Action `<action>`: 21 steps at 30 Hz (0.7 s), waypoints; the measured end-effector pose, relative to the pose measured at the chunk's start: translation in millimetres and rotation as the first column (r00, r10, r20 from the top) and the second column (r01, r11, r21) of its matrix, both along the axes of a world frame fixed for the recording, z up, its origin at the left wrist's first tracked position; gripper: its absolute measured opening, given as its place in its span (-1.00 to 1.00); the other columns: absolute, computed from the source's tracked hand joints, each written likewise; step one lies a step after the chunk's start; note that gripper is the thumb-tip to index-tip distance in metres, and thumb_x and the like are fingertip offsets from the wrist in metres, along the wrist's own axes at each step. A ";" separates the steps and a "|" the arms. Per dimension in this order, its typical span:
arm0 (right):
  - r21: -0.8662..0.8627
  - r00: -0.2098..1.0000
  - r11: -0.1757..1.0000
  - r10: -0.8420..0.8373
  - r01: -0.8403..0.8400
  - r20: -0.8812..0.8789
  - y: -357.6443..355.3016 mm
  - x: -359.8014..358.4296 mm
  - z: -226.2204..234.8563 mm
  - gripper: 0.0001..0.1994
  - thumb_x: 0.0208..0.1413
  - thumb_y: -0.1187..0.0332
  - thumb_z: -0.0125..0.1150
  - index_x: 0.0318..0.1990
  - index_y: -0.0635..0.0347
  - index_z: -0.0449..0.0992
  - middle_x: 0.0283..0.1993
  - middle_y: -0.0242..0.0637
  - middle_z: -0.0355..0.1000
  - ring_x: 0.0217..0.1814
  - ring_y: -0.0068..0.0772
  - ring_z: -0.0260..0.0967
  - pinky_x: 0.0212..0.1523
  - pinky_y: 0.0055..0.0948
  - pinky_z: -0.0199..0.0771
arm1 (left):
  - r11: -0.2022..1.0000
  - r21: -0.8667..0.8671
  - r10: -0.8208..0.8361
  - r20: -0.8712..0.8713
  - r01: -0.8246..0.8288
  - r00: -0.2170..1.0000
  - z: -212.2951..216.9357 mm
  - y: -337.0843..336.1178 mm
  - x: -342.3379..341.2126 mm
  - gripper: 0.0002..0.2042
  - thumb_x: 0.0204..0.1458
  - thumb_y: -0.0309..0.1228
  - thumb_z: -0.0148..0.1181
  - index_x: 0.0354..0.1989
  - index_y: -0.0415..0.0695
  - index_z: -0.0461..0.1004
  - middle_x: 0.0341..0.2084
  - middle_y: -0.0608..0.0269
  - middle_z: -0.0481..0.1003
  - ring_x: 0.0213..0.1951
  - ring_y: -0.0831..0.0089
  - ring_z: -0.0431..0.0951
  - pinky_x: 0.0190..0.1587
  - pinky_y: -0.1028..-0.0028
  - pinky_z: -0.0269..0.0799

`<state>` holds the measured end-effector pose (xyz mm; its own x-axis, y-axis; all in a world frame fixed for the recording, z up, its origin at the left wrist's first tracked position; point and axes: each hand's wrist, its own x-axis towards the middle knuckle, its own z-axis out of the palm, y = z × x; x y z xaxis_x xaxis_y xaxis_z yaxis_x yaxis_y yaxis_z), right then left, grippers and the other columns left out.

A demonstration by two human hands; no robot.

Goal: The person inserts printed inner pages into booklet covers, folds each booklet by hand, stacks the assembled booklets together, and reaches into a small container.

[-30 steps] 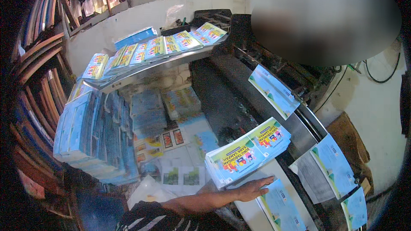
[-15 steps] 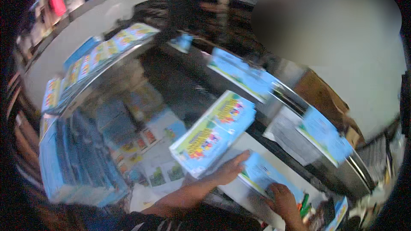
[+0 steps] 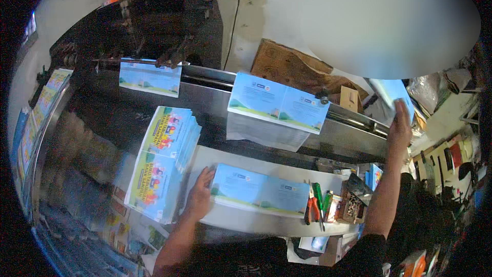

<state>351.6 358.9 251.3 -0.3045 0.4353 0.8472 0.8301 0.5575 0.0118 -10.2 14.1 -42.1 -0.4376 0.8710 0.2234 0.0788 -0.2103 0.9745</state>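
Observation:
On the white tabletop lies a pale blue printed booklet (image 3: 261,187), spread wide with a green strip along its lower side. My left hand (image 3: 200,195) is at its left end, fingers extended and touching the edge without gripping. Farther right and higher, my right hand (image 3: 400,125) is raised with its fingers closed on another blue printed booklet (image 3: 392,92), whose upper part is cut off by a blurred patch. Left of my left hand stands a stack of booklets (image 3: 161,161) with bright cartoon covers.
Blue booklets (image 3: 279,100) hang astride a metal rail (image 3: 207,78) of a dark machine (image 3: 148,25). Orange-handled pliers (image 3: 311,210), a green screwdriver (image 3: 319,200) and a small box of bits (image 3: 352,206) sit at the table's right. Brown cardboard (image 3: 292,66) is behind the rail.
My view has swung to the right. The right hand has left the booklet on the table and risen to the far right, now holding another booklet. My left hand stays at the table booklet's left end.

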 end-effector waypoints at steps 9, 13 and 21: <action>-0.343 0.966 0.938 0.124 -0.041 0.226 7.2 46.7 -172.7 -0.65 -0.03 0.58 0.04 -0.02 0.24 0.44 0.08 -0.03 0.37 0.17 0.03 0.28 0.15 -0.19 0.32 | 0.999 -0.029 0.035 -0.040 -0.036 0.999 13.6 -4.8 1.7 -0.21 0.19 0.13 -0.21 0.36 -0.29 -0.13 0.21 -0.14 0.22 0.24 0.12 0.23 0.28 0.22 0.06; -0.625 0.852 0.772 0.401 -0.118 0.336 -64.9 -31.8 -185.5 -0.60 -0.14 0.42 0.32 -0.06 0.18 0.46 0.03 -0.06 0.37 0.06 0.06 0.32 0.05 -0.11 0.37 | 0.999 -0.030 0.019 -0.031 -0.020 0.999 11.2 -7.3 -1.3 -0.16 0.15 0.21 -0.22 0.36 -0.29 -0.12 0.21 -0.15 0.22 0.23 0.09 0.23 0.27 0.20 0.06; -0.756 0.532 0.634 0.703 -0.166 0.473 -205.3 -118.3 -175.2 -0.22 -0.13 -0.15 0.29 0.23 0.01 0.24 0.29 -0.18 0.18 0.22 0.00 0.22 0.11 0.04 0.32 | 0.997 -0.065 0.033 0.004 -0.033 0.999 14.1 -5.5 0.0 -0.14 0.13 0.23 -0.17 0.38 -0.23 -0.13 0.20 -0.11 0.23 0.24 0.17 0.22 0.28 0.28 0.06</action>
